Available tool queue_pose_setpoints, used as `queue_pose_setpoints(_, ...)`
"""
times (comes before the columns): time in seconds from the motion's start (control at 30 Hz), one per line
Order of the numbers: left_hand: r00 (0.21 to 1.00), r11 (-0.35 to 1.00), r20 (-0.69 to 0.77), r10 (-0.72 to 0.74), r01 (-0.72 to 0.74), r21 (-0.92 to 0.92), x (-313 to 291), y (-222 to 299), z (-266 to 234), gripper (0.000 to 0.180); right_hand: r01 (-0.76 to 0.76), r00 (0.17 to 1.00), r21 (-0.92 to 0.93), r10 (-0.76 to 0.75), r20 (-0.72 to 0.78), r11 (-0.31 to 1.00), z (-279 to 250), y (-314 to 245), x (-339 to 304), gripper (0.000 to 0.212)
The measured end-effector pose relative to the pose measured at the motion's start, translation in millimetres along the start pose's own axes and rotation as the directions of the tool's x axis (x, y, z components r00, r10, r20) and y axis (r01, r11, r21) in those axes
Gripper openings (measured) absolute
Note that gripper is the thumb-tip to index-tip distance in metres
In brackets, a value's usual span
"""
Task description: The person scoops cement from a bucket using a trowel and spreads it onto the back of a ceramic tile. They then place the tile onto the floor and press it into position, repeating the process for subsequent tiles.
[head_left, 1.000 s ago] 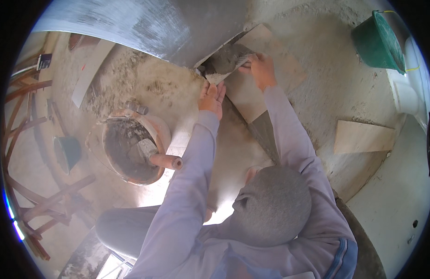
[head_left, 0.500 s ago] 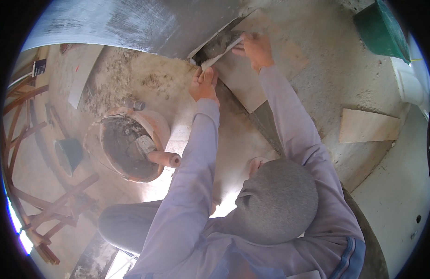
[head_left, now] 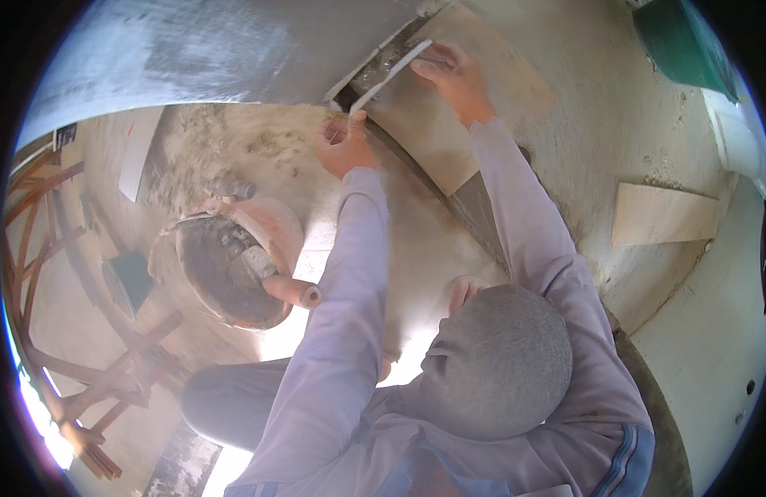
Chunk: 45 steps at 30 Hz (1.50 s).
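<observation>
A narrow strip of tile [head_left: 391, 78] with a pale edge slants between my two hands, beside a mortar-filled gap [head_left: 370, 73] at the foot of the grey wall [head_left: 234, 54]. My left hand [head_left: 347, 147] holds its lower end, thumb raised against it and fingers curled. Gripping the upper end is my right hand [head_left: 457, 81], with the thumb on the near side; its other fingertips are partly hidden. Large floor tiles [head_left: 428, 137] lie below the strip, split by a dark joint.
Left of my left forearm stands a clay-coloured tub [head_left: 281, 228] of mortar, a tool with a round handle [head_left: 292, 291] resting in it. Wooden bars [head_left: 109, 364] and a green container [head_left: 128, 282] lie far left. On the right are a tile offcut [head_left: 664, 215] and a green bucket [head_left: 685, 45].
The strip has turned so that its pale edge shows instead of its mortar-smeared face. Both hands have shifted slightly, the left one opening its grip somewhat. The view has tilted a little.
</observation>
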<state>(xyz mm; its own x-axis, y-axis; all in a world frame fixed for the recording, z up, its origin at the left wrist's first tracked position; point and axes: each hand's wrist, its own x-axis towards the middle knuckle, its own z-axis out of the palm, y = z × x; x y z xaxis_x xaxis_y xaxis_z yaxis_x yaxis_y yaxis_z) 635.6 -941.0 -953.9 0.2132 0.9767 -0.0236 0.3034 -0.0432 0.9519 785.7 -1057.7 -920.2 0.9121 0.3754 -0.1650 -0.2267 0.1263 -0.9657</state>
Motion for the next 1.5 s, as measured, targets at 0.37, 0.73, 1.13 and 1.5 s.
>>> queue_pose_setpoints(0.37, 0.971, 0.939, 0.169, -0.166, 0.208, -0.274, -5.8, 39.3, -2.9, 0.053, 0.112, 0.992, -0.265, -0.123, -0.024, 0.958, -1.4, 9.5, 0.3, 0.073)
queue_pose_setpoints(0.73, 0.996, 0.964, 0.071, -0.060, 0.076, -0.255, 2.8, 17.7, -0.7, 0.013, 0.183, 0.982, -0.167, -0.190, -0.026, 0.969, 6.2, 0.7, -0.6, 0.045)
queue_pose_setpoints(1.13, 0.997, 0.961, 0.075, -0.017, 0.037, -0.275, 7.7, 45.8, -3.8, 0.020, 0.169, 0.971, -0.377, -0.219, -0.094, 0.911, 6.2, 2.0, 7.1, 0.052)
queue_pose_setpoints(1.5, 0.975, 0.982, 0.120, 0.188, -0.184, -0.044, 24.7, 35.3, -11.2, 0.022, 0.256, 0.945, -0.401, -0.315, -0.088, 0.880, 12.3, 6.1, 5.8, 0.046)
